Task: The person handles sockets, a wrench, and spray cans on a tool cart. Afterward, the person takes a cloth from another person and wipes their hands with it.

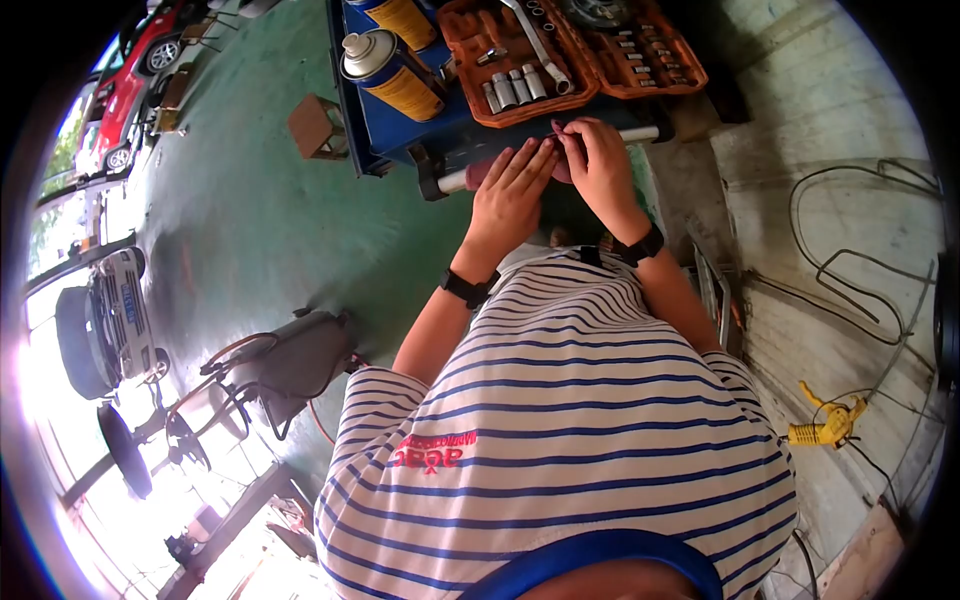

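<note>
A dark red cloth [478,174] hangs over the silver handle bar [640,133] of a blue tool cart. My left hand [512,192] lies on this cloth with its fingers stretched out together, pointing up toward the bar. Beside it, my right hand [603,172] has thumb and fingers closed on a bit of the cloth near the cart's edge. Just beyond both hands, an orange socket case [487,110] lies opened on the cart, with sockets [515,87] in it and a ratchet wrench [540,48] across it.
Two spray cans, one with a white cap [392,78], stand on the cart's left side. A small brown stool [317,127] is on the green floor. To the right, a yellow coupling [828,420] and loose cables lie by the pale wall. Cars are at far left.
</note>
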`<state>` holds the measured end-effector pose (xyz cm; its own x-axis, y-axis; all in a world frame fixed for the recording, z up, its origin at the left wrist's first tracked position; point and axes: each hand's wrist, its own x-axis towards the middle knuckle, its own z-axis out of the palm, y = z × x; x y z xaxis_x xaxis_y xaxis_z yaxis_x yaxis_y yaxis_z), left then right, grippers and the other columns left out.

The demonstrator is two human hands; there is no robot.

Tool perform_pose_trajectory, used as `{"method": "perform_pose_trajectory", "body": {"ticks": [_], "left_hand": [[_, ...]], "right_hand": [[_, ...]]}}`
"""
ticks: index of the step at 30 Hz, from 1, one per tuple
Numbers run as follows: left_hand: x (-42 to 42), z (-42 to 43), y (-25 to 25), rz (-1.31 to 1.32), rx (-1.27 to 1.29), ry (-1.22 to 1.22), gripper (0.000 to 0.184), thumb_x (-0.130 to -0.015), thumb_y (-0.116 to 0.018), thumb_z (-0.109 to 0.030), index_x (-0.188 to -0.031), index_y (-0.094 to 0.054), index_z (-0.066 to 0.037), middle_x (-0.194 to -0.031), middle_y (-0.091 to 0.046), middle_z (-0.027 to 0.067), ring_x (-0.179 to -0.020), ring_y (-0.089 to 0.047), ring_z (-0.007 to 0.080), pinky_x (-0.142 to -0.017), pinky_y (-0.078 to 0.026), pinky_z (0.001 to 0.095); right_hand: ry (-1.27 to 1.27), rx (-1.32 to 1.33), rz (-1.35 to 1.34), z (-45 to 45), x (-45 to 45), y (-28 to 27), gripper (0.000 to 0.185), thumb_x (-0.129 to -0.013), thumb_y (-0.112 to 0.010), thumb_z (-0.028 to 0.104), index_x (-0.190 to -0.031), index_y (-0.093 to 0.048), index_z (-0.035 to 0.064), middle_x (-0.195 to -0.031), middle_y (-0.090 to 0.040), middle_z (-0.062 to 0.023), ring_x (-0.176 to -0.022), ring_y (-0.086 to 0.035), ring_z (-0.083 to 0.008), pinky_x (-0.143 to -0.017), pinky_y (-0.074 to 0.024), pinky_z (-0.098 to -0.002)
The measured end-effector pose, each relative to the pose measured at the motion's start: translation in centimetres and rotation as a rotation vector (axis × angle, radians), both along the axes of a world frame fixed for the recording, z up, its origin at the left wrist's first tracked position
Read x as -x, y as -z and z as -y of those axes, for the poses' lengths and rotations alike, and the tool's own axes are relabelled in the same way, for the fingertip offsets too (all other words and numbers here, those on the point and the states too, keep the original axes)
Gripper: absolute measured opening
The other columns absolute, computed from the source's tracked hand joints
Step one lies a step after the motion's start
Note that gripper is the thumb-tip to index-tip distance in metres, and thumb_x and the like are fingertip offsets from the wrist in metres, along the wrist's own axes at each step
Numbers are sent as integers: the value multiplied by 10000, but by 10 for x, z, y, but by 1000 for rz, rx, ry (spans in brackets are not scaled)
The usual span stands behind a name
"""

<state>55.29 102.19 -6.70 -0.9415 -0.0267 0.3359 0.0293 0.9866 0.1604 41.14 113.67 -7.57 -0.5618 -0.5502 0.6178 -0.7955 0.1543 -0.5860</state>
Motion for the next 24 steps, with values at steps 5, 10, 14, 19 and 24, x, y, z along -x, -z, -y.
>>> {"method": "perform_pose_trajectory", "body": {"ticks": [5, 10, 14, 19, 24], "left_hand": [[10, -11, 1, -47, -60, -95, 620, -770, -603, -77, -1385, -521, -67, -1457, -499, 99, -1314, -477, 277, -1089, -368, 432], [28, -9, 9, -153, -11, -153, 545, -762, -642, -135, -1293, -569, -38, -1428, -536, 110, -1101, -573, 284, -933, -441, 402], [27, -4, 13, -177, 39, -111, 557, -739, -621, -153, -1279, -574, -27, -1365, -569, 117, -1091, -564, 270, -905, -437, 384], [29, -10, 11, -111, -15, -181, 589, -721, -668, -170, -1283, -552, -38, -1347, -568, 121, -1207, -544, 309, -963, -435, 422], [20, -3, 5, -71, -10, -100, 720, -718, -642, -130, -1413, -472, -57, -1435, -504, 111, -1315, -483, 293, -1064, -389, 431]], "right_hand": [[-16, 46, 242, -7, -10, -1, 124, -897, -632, 70, -1006, -587, 31, -1002, -636, -148, -919, -611, -359, -788, -502, -430], [-209, 36, 124, -5, -28, -8, 155, -890, -646, 68, -1033, -595, 37, -1023, -626, -125, -949, -620, -334, -819, -517, -411], [-205, -16, 2, -2, -12, -9, 159, -903, -642, 99, -1041, -591, 38, -996, -624, -107, -926, -624, -310, -798, -524, -390], [-105, -42, -81, 11, 1, -6, 123, -909, -634, 108, -989, -566, 43, -936, -631, -88, -859, -620, -292, -743, -517, -391], [-18, -177, -241, 8, 17, -12, 108, -906, -634, 124, -916, -550, 57, -810, -622, -78, -787, -592, -286, -666, -478, -413]]}}
